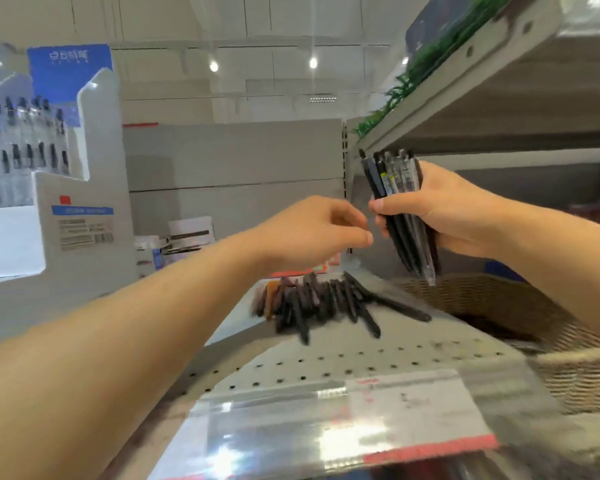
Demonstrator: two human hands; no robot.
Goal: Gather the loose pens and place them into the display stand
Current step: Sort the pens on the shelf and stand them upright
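Here, I am gripping a bundle of pens [400, 209] upright in my right hand [440, 209], fingers and thumb curled round their middles, clicker ends pointing up and tips hanging below my palm. Some barrels are black and some are clear. My left hand [321, 230] is reaching in just beside the bundle with its fingers curled in toward the thumb; I cannot tell whether it is pinching anything, since the fingertips are blurred. Below both hands, a heap of loose dark pens [329, 303] is lying on the perforated metal shelf [343, 362], fanned out in several directions, with an orange item at its left edge. To the right of the heap a woven basket [499, 306] is sitting on the same shelf. Off to the far left, well apart from my hands, the cardboard display stand [59, 161] is standing with rows of pens in its tiers under a blue header. A clear plastic price strip [326, 434] is running along the shelf's front edge.
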